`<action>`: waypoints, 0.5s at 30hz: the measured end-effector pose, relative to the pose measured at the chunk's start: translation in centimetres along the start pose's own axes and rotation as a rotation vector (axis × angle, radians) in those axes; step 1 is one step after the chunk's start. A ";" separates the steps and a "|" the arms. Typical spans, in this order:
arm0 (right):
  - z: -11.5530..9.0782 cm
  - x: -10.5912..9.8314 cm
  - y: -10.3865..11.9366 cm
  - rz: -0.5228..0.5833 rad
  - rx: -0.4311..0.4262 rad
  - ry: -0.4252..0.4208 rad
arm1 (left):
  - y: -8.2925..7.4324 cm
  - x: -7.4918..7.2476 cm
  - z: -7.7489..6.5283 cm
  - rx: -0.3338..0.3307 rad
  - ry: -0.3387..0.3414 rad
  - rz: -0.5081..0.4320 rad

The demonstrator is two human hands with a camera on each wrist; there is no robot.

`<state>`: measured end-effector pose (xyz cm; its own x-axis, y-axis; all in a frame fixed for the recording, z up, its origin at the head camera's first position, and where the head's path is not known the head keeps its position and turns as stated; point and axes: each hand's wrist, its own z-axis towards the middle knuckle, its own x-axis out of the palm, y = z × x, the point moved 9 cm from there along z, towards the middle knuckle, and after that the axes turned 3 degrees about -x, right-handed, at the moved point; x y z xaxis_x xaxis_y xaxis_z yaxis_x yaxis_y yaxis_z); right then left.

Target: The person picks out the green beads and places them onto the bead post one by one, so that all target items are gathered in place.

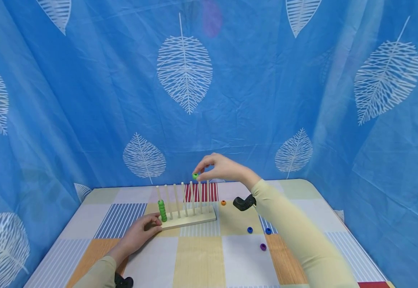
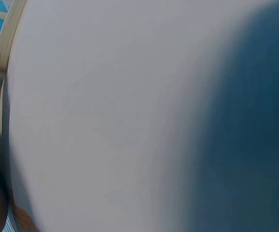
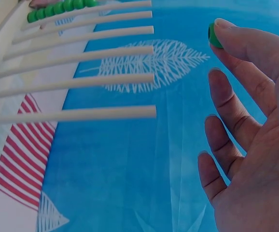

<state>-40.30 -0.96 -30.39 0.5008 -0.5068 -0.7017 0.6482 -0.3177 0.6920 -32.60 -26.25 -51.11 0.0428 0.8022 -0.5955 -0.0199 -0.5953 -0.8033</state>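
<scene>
A green bead (image 1: 195, 176) is pinched between the thumb and index finger of my right hand (image 1: 223, 167), above the pegs of a wooden peg stand (image 1: 194, 219). In the right wrist view the other fingers (image 3: 226, 128) spread apart, holding nothing, and the bead stays clear of the peg tips. Several green beads (image 1: 162, 211) are stacked on the stand's leftmost peg; the other pegs are bare. My left hand (image 1: 140, 234) grips the left end of the stand's base, thumb at the front. The left wrist view catches only that base edge (image 2: 9, 34) and parts of the fingers.
Right of the stand lie an orange bead (image 1: 223, 203), two blue beads (image 1: 250, 230) and a purple bead (image 1: 263, 247). A patchwork-patterned cloth (image 1: 199, 260) covers the table. Blue curtains (image 1: 230, 100) with white leaf prints hang behind and at both sides.
</scene>
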 end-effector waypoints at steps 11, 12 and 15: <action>1.8 1.6 1.0 0.002 -0.063 0.024 | -0.1 -0.1 0.0 0.004 -0.007 0.003; 1.9 1.7 1.0 0.003 -0.065 0.027 | -0.1 -0.1 0.0 0.003 -0.007 0.003; 2.3 2.1 1.0 -0.004 -0.065 0.033 | -0.1 -0.1 0.0 0.001 -0.006 0.000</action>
<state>-39.92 -4.21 -30.73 0.5160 -0.4790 -0.7101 0.6856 -0.2660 0.6776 -32.58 -26.26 -50.99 0.0364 0.8025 -0.5955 -0.0213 -0.5952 -0.8033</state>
